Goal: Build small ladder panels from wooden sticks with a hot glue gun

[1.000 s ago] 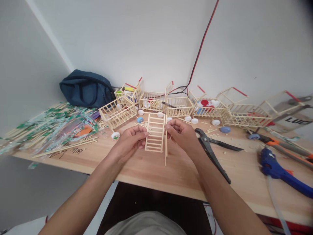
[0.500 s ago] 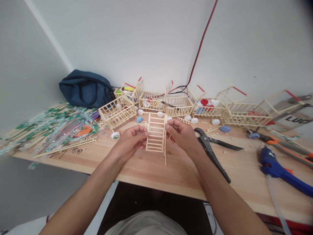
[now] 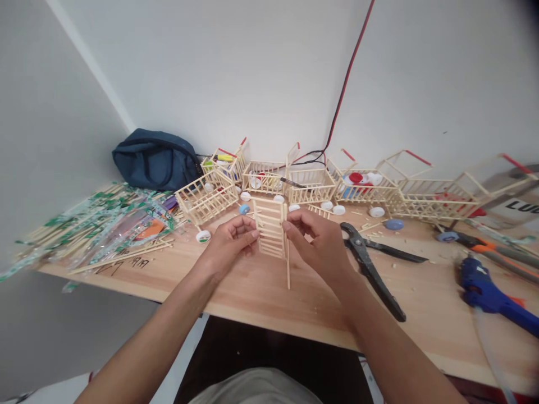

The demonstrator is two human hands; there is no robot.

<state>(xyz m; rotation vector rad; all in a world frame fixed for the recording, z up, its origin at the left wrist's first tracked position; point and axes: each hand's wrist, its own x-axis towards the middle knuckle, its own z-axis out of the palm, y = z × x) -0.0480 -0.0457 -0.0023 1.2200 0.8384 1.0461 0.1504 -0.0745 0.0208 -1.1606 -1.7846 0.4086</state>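
Between my hands is a small ladder-like frame (image 3: 270, 229) of thin wooden sticks with several crossbars, raised over the table. My left hand (image 3: 233, 242) pinches its left side with thumb and fingers. At its right side, my right hand (image 3: 314, 234) grips a longer wooden stick (image 3: 288, 272) against the frame; the stick's lower end sticks out below. Whether the stick is fastened to the frame I cannot tell. Behind the frame stands a row of little stick-built carts with red handles, such as the middle cart (image 3: 311, 188).
Black pliers (image 3: 374, 275) lie right of my right hand. Farther right are a blue glue gun (image 3: 484, 286) and orange-grey pliers (image 3: 488, 249). Bagged wooden sticks (image 3: 105, 224) and a blue pouch (image 3: 155, 160) occupy the left. White caps (image 3: 203, 236) and stick scraps lie about.
The frame has been turned and tilted in my hands, so its crossbars look closer together. Both hands keep their hold. The whole view has shifted slightly.
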